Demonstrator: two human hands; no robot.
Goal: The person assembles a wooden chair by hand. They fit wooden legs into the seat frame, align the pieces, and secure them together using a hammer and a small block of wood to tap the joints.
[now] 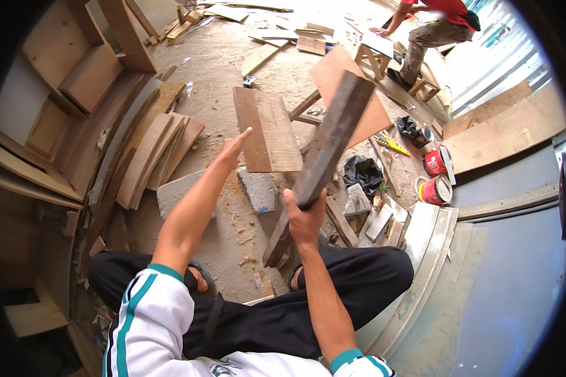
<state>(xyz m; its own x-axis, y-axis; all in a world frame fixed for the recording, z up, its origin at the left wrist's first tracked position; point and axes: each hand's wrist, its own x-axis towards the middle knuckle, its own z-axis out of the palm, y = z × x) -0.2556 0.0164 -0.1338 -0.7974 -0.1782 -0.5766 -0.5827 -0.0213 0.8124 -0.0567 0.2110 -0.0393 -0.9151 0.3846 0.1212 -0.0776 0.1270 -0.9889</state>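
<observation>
My right hand (305, 220) is wrapped around a long dark wooden beam (336, 135), which slants from between my feet up toward the far right. Out ahead, my left hand (234, 149) is at the left edge of a wooden board (277, 135). Its thumb lies over the edge and the other fingers are hidden, seemingly gripping it. A darker brown strip forms the board's left side, with lighter grained wood on the right. Below the board's near edge sits a grey concrete block (256, 190). The beam covers part of a reddish plywood sheet (333, 72) behind it.
Curved wooden pieces (151, 157) and cabinet frames (94, 75) line the left. Paint cans (435, 190), a black plastic bag (363, 174), a yellow-handled saw (393, 144) and wood offcuts (380, 223) lie right. Another person (427, 38) bends over a small bench (376, 47) at far right.
</observation>
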